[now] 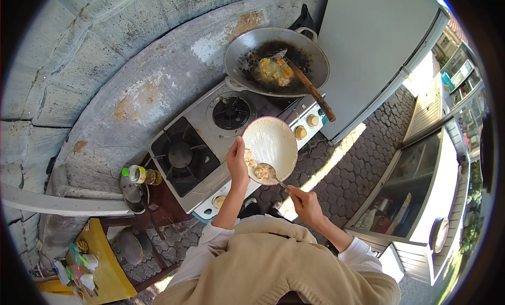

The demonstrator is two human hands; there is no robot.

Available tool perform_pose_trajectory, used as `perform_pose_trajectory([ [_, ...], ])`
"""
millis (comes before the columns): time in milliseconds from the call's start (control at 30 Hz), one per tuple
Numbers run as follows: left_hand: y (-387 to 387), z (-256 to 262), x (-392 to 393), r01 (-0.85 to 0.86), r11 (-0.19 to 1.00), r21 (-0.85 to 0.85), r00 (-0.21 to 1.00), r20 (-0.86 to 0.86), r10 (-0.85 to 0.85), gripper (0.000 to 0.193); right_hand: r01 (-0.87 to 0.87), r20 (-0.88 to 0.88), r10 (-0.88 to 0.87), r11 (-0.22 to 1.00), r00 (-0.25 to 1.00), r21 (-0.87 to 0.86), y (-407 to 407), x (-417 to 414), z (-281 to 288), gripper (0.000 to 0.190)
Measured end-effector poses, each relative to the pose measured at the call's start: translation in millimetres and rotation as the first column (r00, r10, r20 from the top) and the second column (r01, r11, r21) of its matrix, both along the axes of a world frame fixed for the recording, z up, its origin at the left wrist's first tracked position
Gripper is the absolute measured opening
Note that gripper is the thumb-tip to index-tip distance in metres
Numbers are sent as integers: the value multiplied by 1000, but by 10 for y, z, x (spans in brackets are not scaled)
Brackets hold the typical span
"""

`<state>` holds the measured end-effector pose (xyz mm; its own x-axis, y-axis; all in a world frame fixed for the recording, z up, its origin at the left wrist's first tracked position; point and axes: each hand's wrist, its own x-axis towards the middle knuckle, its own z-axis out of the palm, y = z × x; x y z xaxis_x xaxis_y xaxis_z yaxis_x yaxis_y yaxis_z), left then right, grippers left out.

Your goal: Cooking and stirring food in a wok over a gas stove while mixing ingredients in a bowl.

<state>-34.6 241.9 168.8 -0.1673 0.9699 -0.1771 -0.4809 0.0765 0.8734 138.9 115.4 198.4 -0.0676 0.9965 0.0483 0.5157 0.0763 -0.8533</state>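
Observation:
Gripped at its left rim by my left hand (237,161), a pale bowl (278,137) with a pinkish edge is held over the front of the gas stove. Some chunky batter (249,158) clings inside, close to my left fingers, and a whitish film coats the wall. My right hand (305,204) grasps the handle of a metal spoon (279,181), whose bowl carries a lump of batter (262,171). Beyond, a large wok (240,54) holds frying batter (276,71) in oil. A spatula with a wooden handle (311,90) leans across the wok's rim.
The gas stove (197,186) has an uncovered left burner (180,154) and a middle burner (231,112). An oil bottle (138,174) with a green cap stands left of it. A refrigerator (367,48) rises at the right. A yellow table (106,261) bears small items at lower left.

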Motion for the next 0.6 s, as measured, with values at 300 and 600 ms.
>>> perform_pose_trajectory([
  [300, -257, -56, 101, -108, 994, -23, 993, 45, 109, 51, 5, -493, -297, 861, 818, -509, 91, 177, 19, 22],
  [600, -386, -64, 236, -180, 971, 155, 974, -107, 198, 53, 89, 13, -90, 995, 996, 53, -132, -246, -45, 14],
])
